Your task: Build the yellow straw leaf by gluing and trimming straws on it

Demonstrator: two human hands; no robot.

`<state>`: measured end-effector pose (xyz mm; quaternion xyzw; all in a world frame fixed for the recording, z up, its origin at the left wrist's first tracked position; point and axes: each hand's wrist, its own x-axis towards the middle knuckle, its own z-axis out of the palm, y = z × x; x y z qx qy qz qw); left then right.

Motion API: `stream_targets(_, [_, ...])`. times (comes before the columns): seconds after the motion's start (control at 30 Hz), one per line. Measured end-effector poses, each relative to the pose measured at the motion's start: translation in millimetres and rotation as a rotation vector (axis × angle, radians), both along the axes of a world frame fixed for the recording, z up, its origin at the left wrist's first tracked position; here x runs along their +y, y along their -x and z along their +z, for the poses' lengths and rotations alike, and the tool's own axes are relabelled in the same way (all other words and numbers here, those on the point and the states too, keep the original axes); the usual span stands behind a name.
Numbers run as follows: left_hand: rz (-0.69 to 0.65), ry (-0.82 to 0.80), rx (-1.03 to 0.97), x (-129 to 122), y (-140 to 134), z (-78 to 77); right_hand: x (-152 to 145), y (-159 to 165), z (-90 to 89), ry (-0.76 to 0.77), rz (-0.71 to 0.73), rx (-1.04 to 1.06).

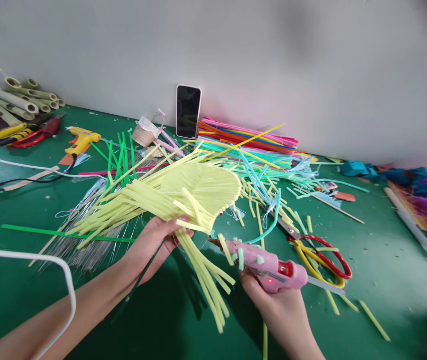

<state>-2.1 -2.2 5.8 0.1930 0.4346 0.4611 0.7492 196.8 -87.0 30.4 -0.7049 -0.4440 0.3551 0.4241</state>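
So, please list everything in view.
Leaf shape: one, yellowish, centre.
Pink glue gun: one, pink, centre.
Yellow glue gun: one, yellow, left.
Scissors: one, red and yellow handles, right.
Phone: one, black screen, against wall.
Fuzzy sticks: many, multicoloured, behind.
Wires: many, silver, left.
Bamboo tubes: several, pale, left.
Tools: several, red, yellow, left.
Small container: one, brown, by phone.
Piled pieces: several, blue, purple, right.
Scraps: many, yellowish, right.
Cables: several, black, white, left.
Table: one, green, beneath.
Left grip: one, bare, holding leaf shape.
Right grip: one, bare, holding pink glue gun.

Cannot make out any text, label, brand, number or sign, whether on the pink hot-glue gun [261, 261] or the smartphone [188, 111].
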Motion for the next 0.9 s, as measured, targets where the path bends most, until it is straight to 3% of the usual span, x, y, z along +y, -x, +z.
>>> stream_targets(0.9, [-0.001,-0.01,0.001,0.9,-0.5,-0.3,-1.0,-1.3,-1.9,0.028,-0.004,0.016])
